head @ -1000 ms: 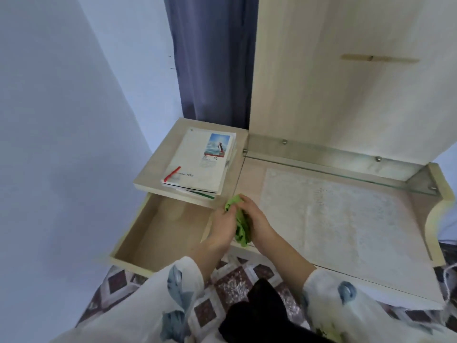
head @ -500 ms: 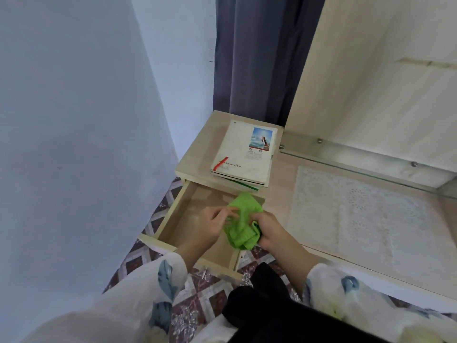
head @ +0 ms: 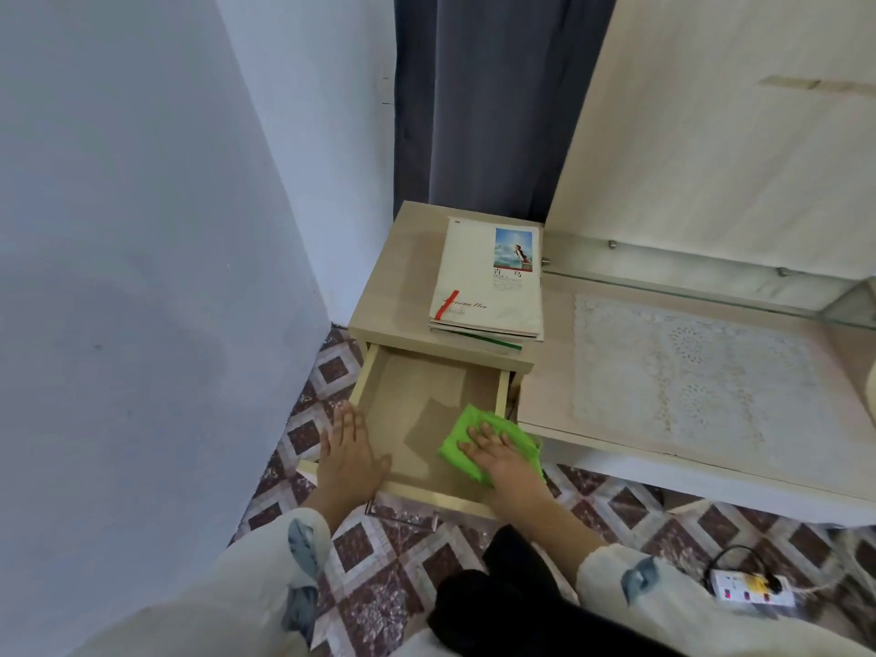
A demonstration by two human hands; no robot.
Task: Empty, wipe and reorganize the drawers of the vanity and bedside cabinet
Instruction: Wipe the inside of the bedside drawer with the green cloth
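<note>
The green cloth (head: 479,448) is soft and light, best worked under a flat palm; it lies in the open drawer's (head: 417,400) near right corner, pinned by the right hand (head: 502,455), fingers spread flat. The left hand (head: 348,450), fingers loosely open, rests on the drawer's left rim, gripping nothing. The drawer floor looks smooth and bare, with books (head: 488,277) stacked on the cabinet (head: 398,277) above, a wall close on the left and tiled floor (head: 407,561) below.

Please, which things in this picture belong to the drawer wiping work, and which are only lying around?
In the job:
drawer, open and empty
green cloth, pressed flat by the right hand
left hand, resting on the drawer's left edge
books, stacked on the cabinet

Only lying about:
lace mat on the vanity top
power strip on the floor
curtain
</note>
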